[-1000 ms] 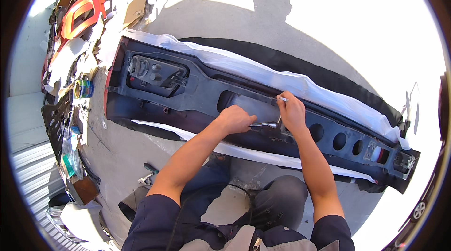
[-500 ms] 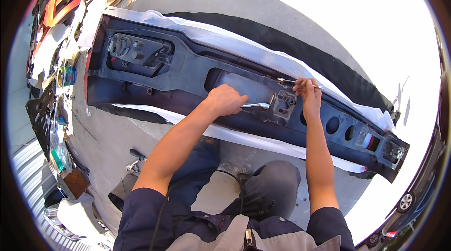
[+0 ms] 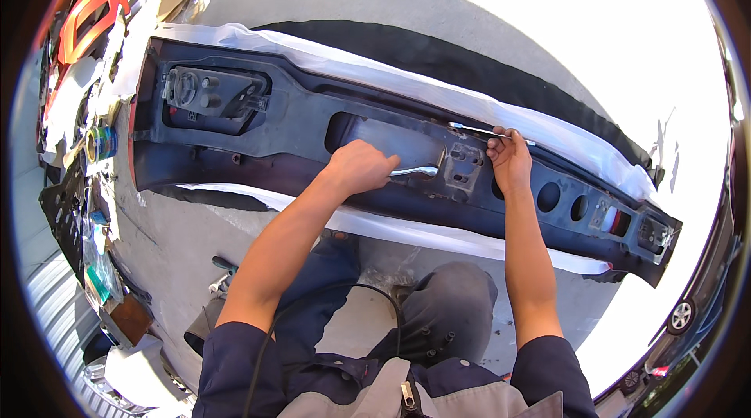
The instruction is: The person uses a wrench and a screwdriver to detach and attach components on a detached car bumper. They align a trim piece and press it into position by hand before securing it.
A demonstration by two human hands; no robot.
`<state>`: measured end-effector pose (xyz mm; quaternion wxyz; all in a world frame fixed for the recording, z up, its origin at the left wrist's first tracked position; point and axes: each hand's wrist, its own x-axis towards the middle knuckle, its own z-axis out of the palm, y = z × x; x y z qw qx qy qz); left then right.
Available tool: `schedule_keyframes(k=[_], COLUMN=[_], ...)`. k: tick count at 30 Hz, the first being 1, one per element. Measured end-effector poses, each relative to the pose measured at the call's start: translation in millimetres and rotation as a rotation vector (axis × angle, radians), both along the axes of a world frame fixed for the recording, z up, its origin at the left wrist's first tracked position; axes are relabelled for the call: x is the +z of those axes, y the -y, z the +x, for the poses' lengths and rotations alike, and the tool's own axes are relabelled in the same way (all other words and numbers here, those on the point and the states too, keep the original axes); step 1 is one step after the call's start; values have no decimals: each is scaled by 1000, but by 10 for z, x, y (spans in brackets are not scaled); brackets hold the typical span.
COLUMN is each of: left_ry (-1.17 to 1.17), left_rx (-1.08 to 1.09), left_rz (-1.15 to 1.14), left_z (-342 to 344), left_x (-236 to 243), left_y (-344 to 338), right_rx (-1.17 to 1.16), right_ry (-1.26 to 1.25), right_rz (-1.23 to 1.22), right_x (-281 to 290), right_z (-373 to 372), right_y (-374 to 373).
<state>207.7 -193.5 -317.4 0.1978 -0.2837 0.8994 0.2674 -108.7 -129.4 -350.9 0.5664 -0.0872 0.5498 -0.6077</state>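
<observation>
A long dark vehicle bumper (image 3: 301,136) lies inner side up across the view, slanting down to the right. My left hand (image 3: 360,168) is closed around a silver wrench (image 3: 415,172); the tool's free end rests by the edge of a slotted metal bracket (image 3: 466,161), and its other end is hidden in the fist. Over the bumper's far edge, my right hand (image 3: 508,158) pinches a second, slimmer wrench (image 3: 479,131) between fingertips. This one's head points left, above the bracket. Whether either tool sits on a bolt is too small to tell.
White plastic sheeting (image 3: 375,72) and black cloth (image 3: 438,58) lie under the bumper. At left are piled parts, an orange-red frame (image 3: 94,11) and a round tin (image 3: 100,144). Pliers-like tools (image 3: 224,269) lie near my left knee. A dark car (image 3: 673,340) stands at right.
My view has shifted slightly, so the bumper sits a little farther left. The right-hand wrench has turned a little and slid left. My left hand keeps its grip on the other wrench.
</observation>
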Motion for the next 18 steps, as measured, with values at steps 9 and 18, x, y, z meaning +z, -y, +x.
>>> schedule_keyframes(k=[9, 18], left_ry=[24, -8], left_rx=[29, 14], left_rz=[2, -19], left_z=[83, 86], left_x=[-45, -81], left_y=[23, 0], right_rx=[550, 668], right_ry=[-1105, -1431], right_rz=[-63, -325], right_x=[417, 356], right_z=[829, 1098], right_y=[339, 373])
